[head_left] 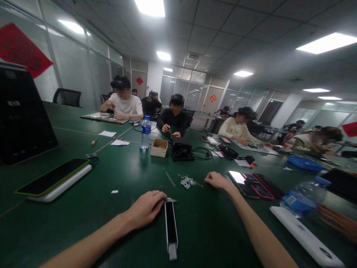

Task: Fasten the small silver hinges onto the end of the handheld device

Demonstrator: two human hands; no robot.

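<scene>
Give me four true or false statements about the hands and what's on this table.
The left hand is next to a black bar. True.

The right hand is holding a phone. False: it holds nothing, and the phone lies on the table beside it.

A water bottle stands upright. True.

The metal piece is inside the box. False: it lies on the table, apart from the box.

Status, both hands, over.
Left hand at end of black metal-capped bar. Right hand open on green table, near metal bracket with chain. Phones to its right.
</scene>
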